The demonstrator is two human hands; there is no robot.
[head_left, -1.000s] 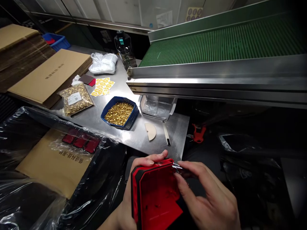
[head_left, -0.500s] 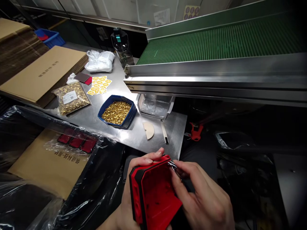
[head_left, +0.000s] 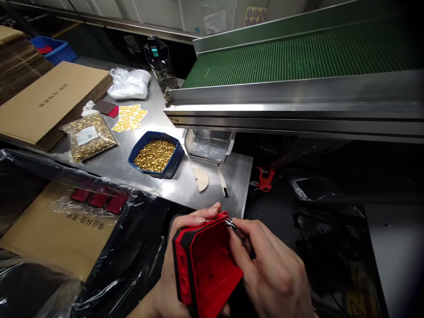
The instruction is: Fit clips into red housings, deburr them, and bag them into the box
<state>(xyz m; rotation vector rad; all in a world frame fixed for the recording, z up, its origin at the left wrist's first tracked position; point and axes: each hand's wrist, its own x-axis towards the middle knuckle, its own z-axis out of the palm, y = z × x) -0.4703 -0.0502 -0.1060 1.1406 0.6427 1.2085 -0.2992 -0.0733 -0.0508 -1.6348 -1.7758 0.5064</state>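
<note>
My left hand [head_left: 180,265] is wrapped round a red box [head_left: 212,269] with a black band round its rim, its hollow inside turned up toward me. My right hand [head_left: 270,260] pinches a small shiny metal tool [head_left: 230,224] between thumb and forefinger. The tool's tip lies at the box's upper right corner, close to the left fingertips; its kind is hard to make out. Beyond the hands, a blue tray [head_left: 177,162] of small gold-coloured pieces [head_left: 155,155] stands on the metal table [head_left: 172,190]. A pale half-round piece [head_left: 200,179] and a slim white-handled tool [head_left: 223,180] lie near the table's edge.
A green ribbed conveyor [head_left: 265,57] slopes above the table's right side, over a clear bin [head_left: 208,148]. Left are flat cartons [head_left: 53,101], a bag of gold pieces [head_left: 88,137] and sticker sheets [head_left: 130,118]. A lined carton [head_left: 66,238] holds several red pieces [head_left: 97,199].
The view has shifted slightly, so the table and both hands appear a little further left. The metal tool stays at the box's corner, with its tip now closer against the rim.
</note>
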